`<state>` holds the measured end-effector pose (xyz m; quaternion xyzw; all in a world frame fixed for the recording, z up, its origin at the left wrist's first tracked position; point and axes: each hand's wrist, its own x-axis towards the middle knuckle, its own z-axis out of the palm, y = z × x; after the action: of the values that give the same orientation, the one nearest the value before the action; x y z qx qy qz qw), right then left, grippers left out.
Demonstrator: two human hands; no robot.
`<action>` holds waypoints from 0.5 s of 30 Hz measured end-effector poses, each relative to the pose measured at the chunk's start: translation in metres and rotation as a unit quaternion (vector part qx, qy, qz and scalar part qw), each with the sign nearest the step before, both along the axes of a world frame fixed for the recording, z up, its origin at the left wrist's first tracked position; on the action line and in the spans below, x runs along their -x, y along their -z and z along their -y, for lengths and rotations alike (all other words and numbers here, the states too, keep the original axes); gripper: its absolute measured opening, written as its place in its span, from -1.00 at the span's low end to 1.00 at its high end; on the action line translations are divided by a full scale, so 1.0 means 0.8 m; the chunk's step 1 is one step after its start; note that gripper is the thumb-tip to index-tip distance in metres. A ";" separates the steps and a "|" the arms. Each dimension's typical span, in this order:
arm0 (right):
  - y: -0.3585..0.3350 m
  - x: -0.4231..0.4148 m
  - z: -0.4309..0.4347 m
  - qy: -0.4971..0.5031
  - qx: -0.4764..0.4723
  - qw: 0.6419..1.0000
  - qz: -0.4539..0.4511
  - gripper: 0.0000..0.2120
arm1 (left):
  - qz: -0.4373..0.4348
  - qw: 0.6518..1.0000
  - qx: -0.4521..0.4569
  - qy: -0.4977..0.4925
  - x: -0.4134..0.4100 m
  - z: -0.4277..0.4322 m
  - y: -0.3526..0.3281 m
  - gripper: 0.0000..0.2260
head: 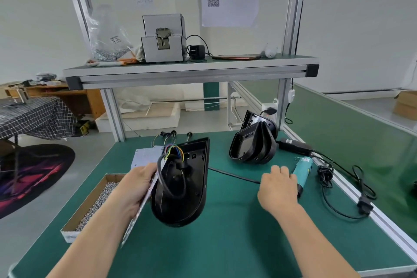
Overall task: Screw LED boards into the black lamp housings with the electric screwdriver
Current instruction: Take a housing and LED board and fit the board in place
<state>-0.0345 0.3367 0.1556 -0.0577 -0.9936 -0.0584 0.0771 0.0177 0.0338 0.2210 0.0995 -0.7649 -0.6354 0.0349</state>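
Lamp housing (182,192), black and D-shaped, is what we take as our landmark: it stands tilted on its rounded end above the green table (225,244), open side towards us, with a black cable looped inside it and coloured wires (173,150) at its top. Against its left rim we see the LED board (135,219) edge-on, gripped by the left hand (135,187), thumb across the plate. Right of the housing, the right hand (278,187) lies over the rear end of the teal electric screwdriver (304,169) on the table; we cannot tell whether its fingers have closed on it. Behind and right of the housing lean stacked housings (252,144). Left of the housing sits a cardboard box of screws (94,201).
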 end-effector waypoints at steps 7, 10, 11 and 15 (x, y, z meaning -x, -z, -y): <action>-0.041 -0.009 -0.001 -0.062 0.159 0.985 0.018 -0.44 | 0.025 0.996 0.039 0.079 -0.008 0.005 -0.002 -0.61; -0.089 -0.067 0.048 -0.250 0.471 0.838 -0.113 -0.75 | 0.004 0.997 0.048 0.053 -0.001 0.000 -0.003 -0.63; -0.102 -0.092 0.064 -0.307 0.518 0.791 -0.107 -0.85 | 0.003 0.998 0.051 0.039 0.002 -0.003 -0.001 -0.61; -0.119 -0.151 0.103 -0.394 0.440 0.807 -0.016 -0.47 | -0.009 0.997 0.069 0.012 0.008 -0.010 0.002 -0.63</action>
<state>0.0867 0.2540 0.2509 0.3101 -0.8489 0.4211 0.0761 0.0111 0.0418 0.2197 0.0820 -0.8079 -0.5822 0.0405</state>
